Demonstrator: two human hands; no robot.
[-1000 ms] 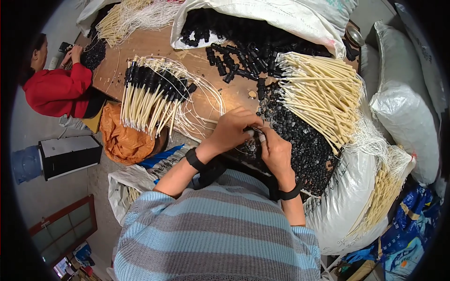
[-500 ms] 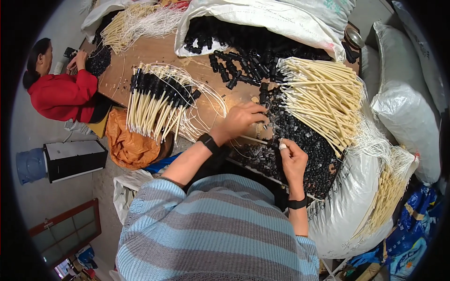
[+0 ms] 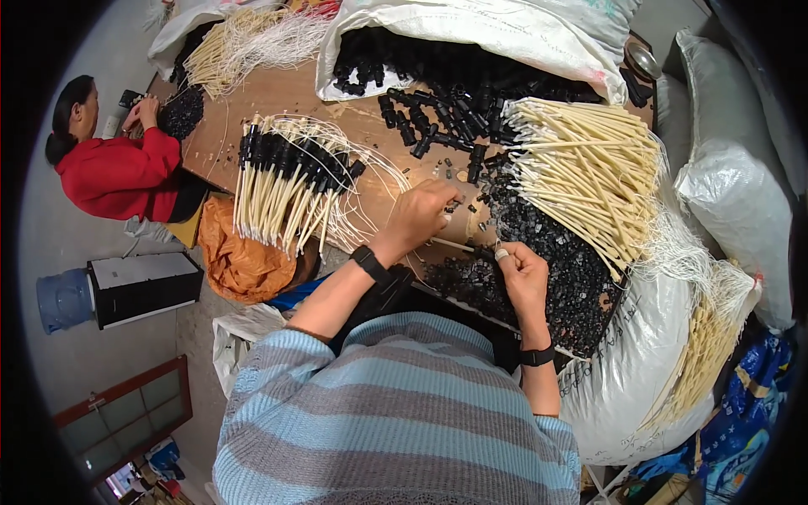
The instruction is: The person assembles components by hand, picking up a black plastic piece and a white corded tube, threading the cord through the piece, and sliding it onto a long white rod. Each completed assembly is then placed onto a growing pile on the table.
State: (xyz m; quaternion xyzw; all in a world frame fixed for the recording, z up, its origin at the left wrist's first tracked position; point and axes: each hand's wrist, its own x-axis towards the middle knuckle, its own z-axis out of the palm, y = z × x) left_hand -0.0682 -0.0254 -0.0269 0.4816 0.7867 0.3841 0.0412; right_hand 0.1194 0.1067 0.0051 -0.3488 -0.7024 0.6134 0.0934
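Note:
My left hand [image 3: 421, 217] is over the table edge with curled fingers. A slim cream rod [image 3: 452, 244] comes out from under it and slants toward my right hand [image 3: 523, 273]. At the rod's right end sits a black sleeve-like piece [image 3: 482, 252]. My right thumb and forefinger are pinched together beside that piece, a white wrap [image 3: 502, 253] around one digit. What lies between those fingertips is too small to make out. Below and right of the hands spreads a heap of small dark plastic pieces [image 3: 564, 282].
A bundle of cream rods [image 3: 581, 181] with white cords lies on the right. Rods with black connectors [image 3: 295, 181] lie left. Loose black connectors [image 3: 433, 122] spill from a white sack [image 3: 471, 29]. A co-worker in red [image 3: 122, 172] sits far left. Full sacks [image 3: 732, 185] stand at right.
My left hand's fingers have drawn in and back from the small black pieces, moving slightly left. My right hand stays close to the same place, still pinched. The whole view has shifted slightly.

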